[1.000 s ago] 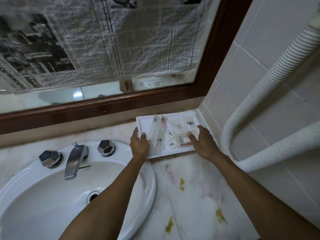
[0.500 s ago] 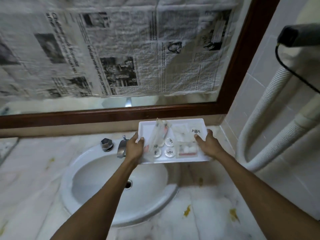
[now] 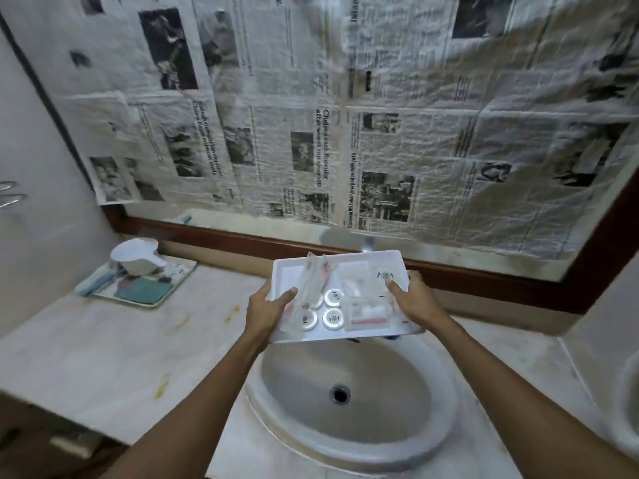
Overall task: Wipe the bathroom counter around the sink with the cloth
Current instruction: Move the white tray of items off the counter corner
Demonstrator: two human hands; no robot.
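Observation:
I hold a white amenities tray (image 3: 366, 262) in the air above the back of the oval white sink (image 3: 349, 402). My left hand (image 3: 266, 311) grips its left edge and my right hand (image 3: 413, 300) grips its right edge. The tray carries small round containers, wrapped packets and clear sachets. The pale marble counter (image 3: 114, 354) around the sink has yellowish stains on its left part. A folded teal cloth (image 3: 145, 290) lies on a second tray at the far left of the counter. The taps are hidden behind the held tray.
The second tray (image 3: 103, 292) in the left corner also bears a white scoop (image 3: 138, 259) and a blue item. A wood-framed mirror (image 3: 345, 248) covered in newspaper runs along the back. Walls close both ends of the counter.
Both hands lifted the amenities tray from the right back corner and carried it left, over the sink. My view swung left, bringing the left counter and second tray into sight.

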